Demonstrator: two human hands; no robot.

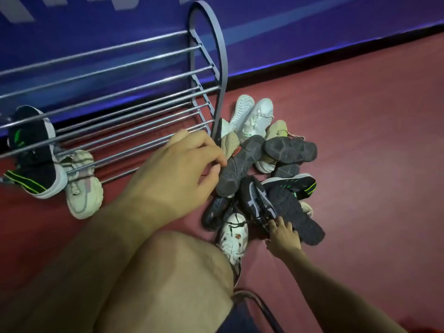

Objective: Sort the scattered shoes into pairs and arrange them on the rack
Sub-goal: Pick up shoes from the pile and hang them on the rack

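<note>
A metal shoe rack (222, 68) stands against the blue wall. A black shoe with green stripes (36, 155) and a beige chunky sneaker (83, 186) sit at the rack's lower left. Right of the rack lies a pile of shoes: white ones (252, 114), beige ones (277, 129), two upturned grey-soled shoes (240, 164), a black-and-green shoe (296, 183), a black shoe with white mesh pattern (258, 200) and a white shoe with black laces (234, 239). My left hand (180, 169) hovers with loosely curled fingers by a grey sole. My right hand (283, 234) touches the black patterned shoe with spread fingertips.
My bare knee (168, 272) fills the lower middle and hides part of the white laced shoe. A dark chair frame (260, 306) shows below it. Red floor (360, 140) stretches to the right of the pile, and a blue wall panel (312, 25) runs behind.
</note>
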